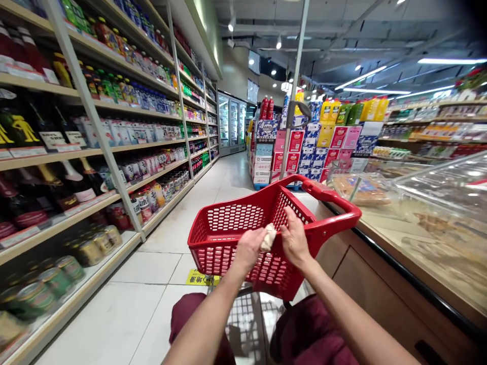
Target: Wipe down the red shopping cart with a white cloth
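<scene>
A red plastic shopping cart (pixel 232 253) with perforated sides stands right in front of me. My left hand (pixel 249 248) is closed around a crumpled off-white wad (pixel 268 238), perhaps cloth or tissue, over the cart's near rim. To the right of the wad, my right hand (pixel 294 238) is raised with its fingers stretched out and nothing in them. It overlaps the cart's rim; whether it touches cannot be made out. The cart's curved red handle (pixel 342 208) lies beyond and to the right of this hand.
Drink shelves (pixel 140 119) line the left side. A glass-covered food counter (pixel 399 228) borders the right. Stacked drink boxes (pixel 294 149) stand ahead beside a metal pole (pixel 300 56). The tiled aisle (pixel 228 175) leads to glass-door coolers (pixel 231 119). A yellow sticker (pixel 200 277) marks the floor.
</scene>
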Demonstrator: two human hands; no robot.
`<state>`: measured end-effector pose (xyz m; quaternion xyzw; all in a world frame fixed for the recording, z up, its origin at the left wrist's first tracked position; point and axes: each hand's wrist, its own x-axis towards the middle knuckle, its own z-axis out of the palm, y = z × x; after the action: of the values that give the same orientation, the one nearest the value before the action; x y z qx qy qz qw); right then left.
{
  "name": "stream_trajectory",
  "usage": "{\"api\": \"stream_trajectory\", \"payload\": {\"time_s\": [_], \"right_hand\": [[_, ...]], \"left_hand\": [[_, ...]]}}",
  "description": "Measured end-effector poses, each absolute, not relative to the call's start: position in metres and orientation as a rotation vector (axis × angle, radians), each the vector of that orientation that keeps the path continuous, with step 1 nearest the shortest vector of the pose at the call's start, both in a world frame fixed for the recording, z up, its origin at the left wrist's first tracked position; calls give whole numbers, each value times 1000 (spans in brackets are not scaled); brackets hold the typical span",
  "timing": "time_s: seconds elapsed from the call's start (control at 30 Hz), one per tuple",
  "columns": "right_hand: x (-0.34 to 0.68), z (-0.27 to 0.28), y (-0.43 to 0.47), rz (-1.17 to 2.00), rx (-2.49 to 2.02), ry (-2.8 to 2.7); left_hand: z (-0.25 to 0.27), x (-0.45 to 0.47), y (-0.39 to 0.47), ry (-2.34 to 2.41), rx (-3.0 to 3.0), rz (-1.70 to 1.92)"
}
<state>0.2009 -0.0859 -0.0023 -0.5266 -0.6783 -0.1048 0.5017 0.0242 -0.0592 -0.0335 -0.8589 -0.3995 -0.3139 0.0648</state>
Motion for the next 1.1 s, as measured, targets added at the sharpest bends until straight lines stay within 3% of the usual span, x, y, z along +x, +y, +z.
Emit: {"api": "stream_trajectory", "payload": {"time_s": [0.2, 0.37, 0.5, 0.77, 0.97, 1.1], "right_hand": [[216, -10, -100, -430, -1326, -1698], [180, -19, -102, -478, -1343, -1917], [177, -23, -100, -510, -1327, -1945], [193, -22, -103, -550, -1274, -1891], [185, -19, -101, -530, -1294, -1919], [194, -16, -99, -542, -1305, -1905]], "left_hand": [[-46, -74, -72, -1700, -2093, -1011], [-45, -14, -79, -1506, -2309, -832], [-44, 20, -87, -1527, -2254, -886], [-65, -85, -67, -1619, -1864, -1110], [-70, -61, -61, -1264, -2154, -1008], [-70, -83, -60, -1466, -1926, -1099]]}}
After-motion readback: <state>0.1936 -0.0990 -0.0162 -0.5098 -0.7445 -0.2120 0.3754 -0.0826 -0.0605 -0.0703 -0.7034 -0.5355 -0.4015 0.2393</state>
